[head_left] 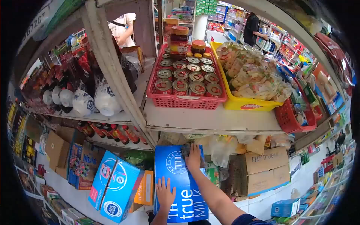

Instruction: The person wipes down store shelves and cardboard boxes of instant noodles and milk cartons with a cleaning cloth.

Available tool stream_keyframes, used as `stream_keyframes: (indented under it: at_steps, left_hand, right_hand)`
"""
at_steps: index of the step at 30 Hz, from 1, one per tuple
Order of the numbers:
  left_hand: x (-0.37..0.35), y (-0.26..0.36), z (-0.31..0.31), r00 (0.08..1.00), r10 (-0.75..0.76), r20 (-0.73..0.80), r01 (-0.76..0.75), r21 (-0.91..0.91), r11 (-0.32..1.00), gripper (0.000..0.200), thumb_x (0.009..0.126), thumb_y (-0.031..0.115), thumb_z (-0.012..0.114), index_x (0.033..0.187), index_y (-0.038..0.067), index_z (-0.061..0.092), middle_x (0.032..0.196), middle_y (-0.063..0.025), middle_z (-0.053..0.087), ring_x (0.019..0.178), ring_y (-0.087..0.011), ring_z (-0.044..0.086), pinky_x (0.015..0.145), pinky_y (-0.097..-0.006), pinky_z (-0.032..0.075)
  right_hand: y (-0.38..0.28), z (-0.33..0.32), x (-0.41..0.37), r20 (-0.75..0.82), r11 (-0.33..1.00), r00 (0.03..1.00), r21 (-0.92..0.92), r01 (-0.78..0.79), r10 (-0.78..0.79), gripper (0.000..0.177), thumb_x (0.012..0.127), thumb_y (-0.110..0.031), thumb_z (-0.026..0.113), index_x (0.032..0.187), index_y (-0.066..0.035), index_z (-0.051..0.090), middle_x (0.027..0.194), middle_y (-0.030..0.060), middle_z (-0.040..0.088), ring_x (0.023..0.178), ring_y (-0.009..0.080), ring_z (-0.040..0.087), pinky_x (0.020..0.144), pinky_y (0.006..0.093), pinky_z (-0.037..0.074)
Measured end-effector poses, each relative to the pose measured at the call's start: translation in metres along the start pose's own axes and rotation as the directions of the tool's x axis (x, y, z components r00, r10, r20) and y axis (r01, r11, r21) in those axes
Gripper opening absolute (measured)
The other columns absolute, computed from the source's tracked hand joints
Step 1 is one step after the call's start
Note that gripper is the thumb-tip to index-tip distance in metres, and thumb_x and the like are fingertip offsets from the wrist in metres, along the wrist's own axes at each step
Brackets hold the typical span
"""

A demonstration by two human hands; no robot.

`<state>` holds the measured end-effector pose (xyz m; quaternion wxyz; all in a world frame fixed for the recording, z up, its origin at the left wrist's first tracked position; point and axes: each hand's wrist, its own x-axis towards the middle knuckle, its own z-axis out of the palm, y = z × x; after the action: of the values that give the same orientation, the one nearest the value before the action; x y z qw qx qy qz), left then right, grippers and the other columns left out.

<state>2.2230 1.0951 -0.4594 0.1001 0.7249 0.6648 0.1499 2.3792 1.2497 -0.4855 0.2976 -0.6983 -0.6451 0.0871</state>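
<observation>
With the right grip (194, 158) spread flat on the top end of the tall blue cardboard milk carton (185, 204) and the left grip (165, 192) spread flat lower down, the carton standing under both palms, hooking fingers round an edge would probably hold it more securely.

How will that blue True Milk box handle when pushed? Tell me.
Probably stiff: the blue true Milk box keeps flat faces under the left hand and right hand. Likely heavy if full. Standing on end, it may tip.
</observation>
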Motion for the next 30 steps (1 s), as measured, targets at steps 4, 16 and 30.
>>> stream_keyframes:
  at_steps: [4, 16, 30]
  left_hand:
    - [-0.006, -0.014, 0.010, 1.000, -0.001, -0.014, -0.001, -0.147, 0.989, 0.046, 0.078, 0.023, 0.059, 0.118, 0.003, 0.048, 0.130, -0.0199, 0.039, 0.122, -0.0383, 0.033, 0.103, -0.0501, 0.022]
    - [-0.056, -0.059, 0.008, 0.816, -0.441, 0.374, 0.571, -0.645, 0.509, 0.040, 0.089, 0.031, 0.046, 0.118, 0.003, 0.049, 0.103, -0.0198, 0.058, 0.097, -0.0381, 0.054, 0.085, -0.0420, 0.041]
    - [-0.051, -0.052, -0.004, 0.852, -0.416, 0.317, 0.523, -0.508, 0.685, 0.039, 0.091, 0.033, 0.039, 0.112, 0.002, 0.052, 0.098, -0.0229, 0.060, 0.089, -0.0415, 0.056, 0.079, -0.0463, 0.043]
  right_hand:
    - [-0.065, 0.057, -0.017, 0.101, 0.957, 0.969, 0.211, 0.201, -0.226, 0.066, 0.066, -0.010, 0.064, 0.126, 0.002, 0.040, 0.128, 0.0224, 0.041, 0.120, 0.0371, 0.038, 0.103, 0.0404, 0.028]
    - [-0.018, -0.002, -0.039, -0.325, 0.950, 0.897, 0.015, -0.311, 0.299, 0.052, 0.070, -0.004, 0.057, 0.120, 0.002, 0.046, 0.121, 0.0218, 0.047, 0.113, 0.0378, 0.043, 0.099, 0.0418, 0.032]
    - [-0.005, -0.053, -0.097, -0.324, 0.879, 0.817, 0.167, -0.447, 0.477, 0.062, 0.069, 0.001, 0.058, 0.127, 0.000, 0.038, 0.125, 0.0227, 0.044, 0.115, 0.0379, 0.041, 0.099, 0.0398, 0.031]
